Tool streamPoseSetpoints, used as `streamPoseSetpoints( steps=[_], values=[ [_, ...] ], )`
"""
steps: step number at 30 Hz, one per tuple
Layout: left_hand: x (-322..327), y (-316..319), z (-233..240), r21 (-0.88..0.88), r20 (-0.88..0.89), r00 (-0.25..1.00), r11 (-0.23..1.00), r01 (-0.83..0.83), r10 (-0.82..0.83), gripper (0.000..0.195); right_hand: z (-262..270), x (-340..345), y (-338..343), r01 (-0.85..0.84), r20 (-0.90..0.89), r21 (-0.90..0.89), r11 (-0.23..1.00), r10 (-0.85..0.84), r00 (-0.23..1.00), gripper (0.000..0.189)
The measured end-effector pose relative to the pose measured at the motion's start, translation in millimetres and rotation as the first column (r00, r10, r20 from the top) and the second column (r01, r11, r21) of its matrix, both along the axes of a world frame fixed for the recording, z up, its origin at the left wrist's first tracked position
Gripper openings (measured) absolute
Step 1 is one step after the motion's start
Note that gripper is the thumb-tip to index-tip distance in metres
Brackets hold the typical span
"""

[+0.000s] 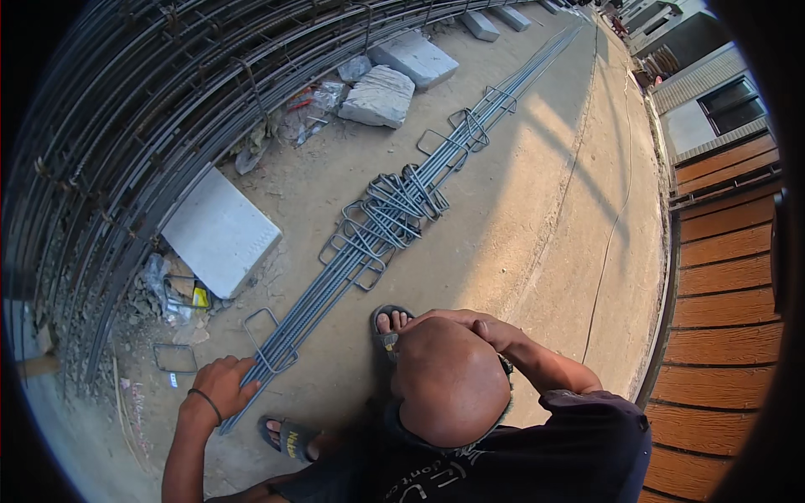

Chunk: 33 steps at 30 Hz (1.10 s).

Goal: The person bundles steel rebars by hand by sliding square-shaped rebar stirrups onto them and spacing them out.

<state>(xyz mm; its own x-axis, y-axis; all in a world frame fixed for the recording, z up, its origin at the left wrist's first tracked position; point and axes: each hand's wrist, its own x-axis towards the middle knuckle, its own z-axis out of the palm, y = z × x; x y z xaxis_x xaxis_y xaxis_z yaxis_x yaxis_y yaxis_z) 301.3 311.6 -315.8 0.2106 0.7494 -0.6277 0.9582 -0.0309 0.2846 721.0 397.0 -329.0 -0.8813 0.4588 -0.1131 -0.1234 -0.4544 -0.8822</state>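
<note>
A bundle of ribbed steel rebar runs diagonally along the ground. My left hand, with a dark band at its wrist, grips the near end, thumb on the right side of the bars. Bent rectangular steel stirrups lie around and across the bundle, thickly clustered near its middle. One more stirrup surrounds the bars close to my left hand. My right hand lies against the far side of my bare bent knee; its fingers are partly hidden.
Tied rebar cages stand along the left. Pale blocks and a rough stone block sit beside them among plastic litter. A loose stirrup lies left of my left hand. An orange slatted gate borders the right.
</note>
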Motion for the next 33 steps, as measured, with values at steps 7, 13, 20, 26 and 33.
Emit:
streamPoseSetpoints(
  steps=[7,13,20,26,33],
  values=[
    [-12.5,-4.8,-14.9,0.036,0.026,0.998,0.997,-0.064,0.063,0.033,57.6,-68.8,-21.6,-0.597,0.959,0.191,0.78,-0.019,0.282,0.056],
    [-46.1,-25.9,-41.3,-0.035,-0.08,0.981,0.983,-0.183,0.179,0.038,175.6,-173.5,-5.6,-0.872,1.0,0.016,0.489,-0.025,0.004,0.033],
    [-56.9,-37.3,-46.3,-0.072,-0.177,0.956,0.966,-0.248,0.232,0.038,124.8,-151.3,-19.4,-0.972,0.986,-0.011,0.236,-0.157,-0.049,0.04],
    [-53.6,-44.5,-82.2,-0.06,0.098,0.926,0.931,-0.361,0.365,0.034,10.4,-48.5,-7.4,-0.178,0.888,0.11,0.978,-0.016,0.459,0.039],
    [-36.1,-100.9,-158.8,-0.165,0.403,0.391,0.486,-0.858,0.827,0.026,-61.4,-47.0,7.9,0.088,0.597,0.112,0.99,-0.138,0.79,0.024]
  ],
)
